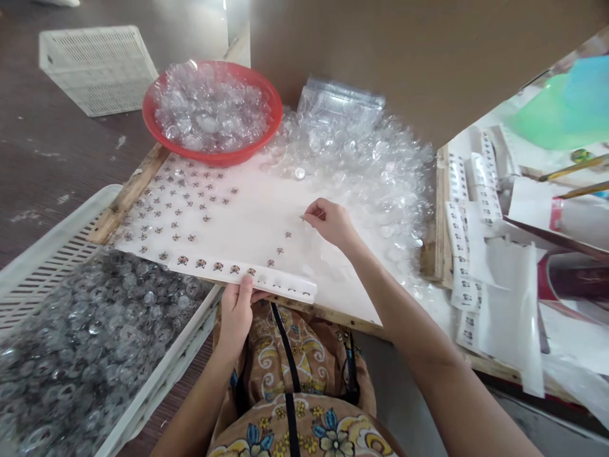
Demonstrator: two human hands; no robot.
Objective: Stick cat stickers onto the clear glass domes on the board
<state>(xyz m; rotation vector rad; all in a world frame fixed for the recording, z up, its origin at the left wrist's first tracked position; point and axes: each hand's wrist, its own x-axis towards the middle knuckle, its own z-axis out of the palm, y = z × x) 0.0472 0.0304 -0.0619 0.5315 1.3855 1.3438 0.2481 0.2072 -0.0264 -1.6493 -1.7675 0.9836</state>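
Observation:
My left hand [238,311] pinches a white sticker strip [295,285] at the near edge of the white board [252,222]. Small animal-face prints run along that strip, with paler outlines toward its right end. Over the middle of the board, my right hand [329,220] has thumb and forefinger pressed together on a tiny dark sticker [302,218]. Loose animal-face stickers [175,225] lie scattered across the board's left side, and a few more stickers [280,251] lie below my right hand.
Clear plastic pieces [380,158] heap along the board's back and right. A red basin [214,155] holds more. At lower left stands a crate [52,244] full of clear pieces; a white basket [95,70] stands behind. More sticker strips [459,254] lie right, near a cardboard sheet [371,51].

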